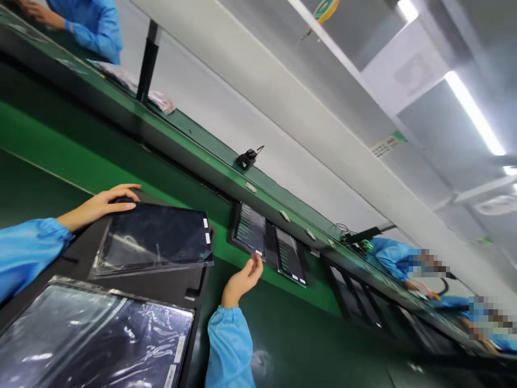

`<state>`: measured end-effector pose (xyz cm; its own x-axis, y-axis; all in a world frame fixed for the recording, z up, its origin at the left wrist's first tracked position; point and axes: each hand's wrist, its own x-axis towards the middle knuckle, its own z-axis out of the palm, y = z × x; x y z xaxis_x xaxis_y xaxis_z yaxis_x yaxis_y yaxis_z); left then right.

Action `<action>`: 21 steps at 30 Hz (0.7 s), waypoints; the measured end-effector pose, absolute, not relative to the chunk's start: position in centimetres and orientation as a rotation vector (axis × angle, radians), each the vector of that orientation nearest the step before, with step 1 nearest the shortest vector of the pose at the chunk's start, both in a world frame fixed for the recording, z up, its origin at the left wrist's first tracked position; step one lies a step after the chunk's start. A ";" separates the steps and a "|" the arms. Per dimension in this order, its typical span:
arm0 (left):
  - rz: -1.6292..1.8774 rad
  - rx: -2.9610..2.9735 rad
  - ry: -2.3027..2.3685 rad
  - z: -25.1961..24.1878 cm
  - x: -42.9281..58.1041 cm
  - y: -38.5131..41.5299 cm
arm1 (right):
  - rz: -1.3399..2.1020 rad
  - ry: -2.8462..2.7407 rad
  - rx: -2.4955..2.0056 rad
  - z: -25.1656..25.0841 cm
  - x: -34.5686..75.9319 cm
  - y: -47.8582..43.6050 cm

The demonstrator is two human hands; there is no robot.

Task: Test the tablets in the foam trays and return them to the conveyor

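A dark tablet [161, 234] in loose clear film lies on a black padded tray, with white labels at its right end. My left hand [107, 202] is at its far left corner, thumb on top and fingers along the far edge. Nearer me is a second film-wrapped tablet [100, 339] on the tray [161, 285]. My right hand [244, 275] is closed, its fingertips drawn together at the near edge of a smaller-looking tablet [250, 231] with rows of text on its screen. Beside that stands another tablet [290, 256] with a similar screen.
A row of further dark tablets [351, 291] runs off to the right along the green bench [291, 328]. Behind rises a ledge with a black device [246, 159], small sockets [285, 216] and a black post [147, 64]. Co-workers in blue sleeves [97, 32] work across and farther right.
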<state>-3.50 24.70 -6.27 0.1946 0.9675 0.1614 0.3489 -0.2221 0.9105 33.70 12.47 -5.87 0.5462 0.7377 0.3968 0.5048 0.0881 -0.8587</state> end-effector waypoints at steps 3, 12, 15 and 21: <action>1.155 1.622 1.202 -8.8 -3.6 25.6 | 0.336 -1.149 -1.559 -8.2 32.3 12.6; 1.049 1.672 1.176 -8.6 -3.9 25.8 | 0.468 -1.183 -1.485 -10.1 29.6 10.5; 1.015 1.717 1.132 -8.7 -4.4 26.0 | 0.429 -1.303 -1.516 -9.8 29.4 9.3; 1.003 1.666 1.107 -9.8 -4.7 26.9 | 0.412 -1.519 -1.599 -8.8 29.0 6.9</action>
<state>-4.69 26.85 -9.81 0.2789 0.9483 0.1515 0.2437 -0.2225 0.9440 28.99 6.85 -8.76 0.2009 0.9268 0.3174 0.6397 0.1213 -0.7590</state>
